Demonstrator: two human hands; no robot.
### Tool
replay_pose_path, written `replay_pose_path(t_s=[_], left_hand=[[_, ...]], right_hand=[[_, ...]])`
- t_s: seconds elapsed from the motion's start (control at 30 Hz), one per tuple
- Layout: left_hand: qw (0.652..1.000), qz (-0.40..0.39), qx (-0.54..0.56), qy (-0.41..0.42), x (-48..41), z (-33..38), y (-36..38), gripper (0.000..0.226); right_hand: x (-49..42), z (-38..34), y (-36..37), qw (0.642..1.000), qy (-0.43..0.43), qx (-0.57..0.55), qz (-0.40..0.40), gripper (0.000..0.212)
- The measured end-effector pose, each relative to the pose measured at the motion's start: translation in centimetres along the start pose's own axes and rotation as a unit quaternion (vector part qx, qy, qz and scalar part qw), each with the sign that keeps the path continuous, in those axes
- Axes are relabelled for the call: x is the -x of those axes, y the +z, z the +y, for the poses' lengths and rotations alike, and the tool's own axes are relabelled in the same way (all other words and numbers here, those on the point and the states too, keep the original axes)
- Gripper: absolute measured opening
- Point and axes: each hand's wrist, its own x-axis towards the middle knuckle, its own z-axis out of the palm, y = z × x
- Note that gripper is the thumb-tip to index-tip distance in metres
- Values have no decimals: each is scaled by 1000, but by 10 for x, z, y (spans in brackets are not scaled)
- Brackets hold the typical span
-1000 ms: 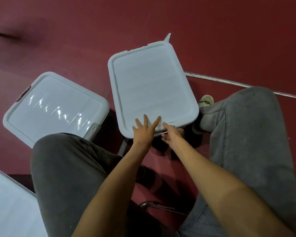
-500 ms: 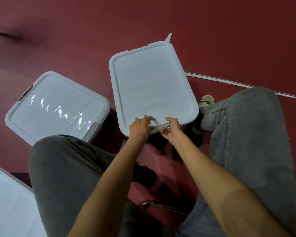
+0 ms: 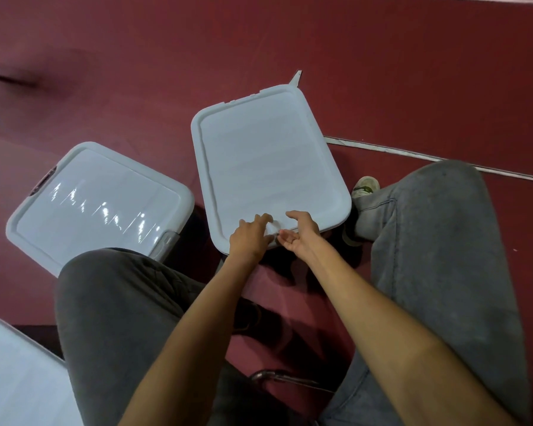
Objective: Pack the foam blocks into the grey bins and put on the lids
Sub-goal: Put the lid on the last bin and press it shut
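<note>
A grey bin closed by a pale lid (image 3: 268,161) stands on the red floor between my knees. Both hands are at the middle of the lid's near edge. My left hand (image 3: 250,238) has its fingers curled down onto the rim, next to a small raised latch. My right hand (image 3: 299,233) is turned palm up, thumb on top of the rim and fingers hooked under it. A second grey bin (image 3: 96,204) with its lid on stands to the left. No foam blocks show; the lids hide the bins' insides.
Another pale lid or bin top (image 3: 13,379) fills the bottom left corner. My legs in grey trousers flank the middle bin, a shoe (image 3: 363,187) beside its right corner. A metal chair bar (image 3: 277,378) lies below my arms. A white floor line (image 3: 428,156) runs at the right.
My left hand's fingers, spread flat on the lid a second ago, have curled at the near edge. My right hand has turned palm up and hooked the rim. The bins have not moved.
</note>
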Motion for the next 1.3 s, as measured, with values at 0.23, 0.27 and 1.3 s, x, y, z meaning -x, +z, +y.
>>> replay_pose_path(t_s=[0.23, 0.27, 1.3], left_hand=[[1000, -29, 8, 8, 4, 1, -10, 39], [999, -51, 11, 4, 2, 1, -16, 40], [995, -96, 2, -5, -137, -29, -116, 56]], right_hand=[[20, -4, 19, 998, 35, 33, -28, 34], [26, -7, 25, 999, 35, 17, -29, 36], [-41, -110, 117, 669, -288, 685, 1, 39]])
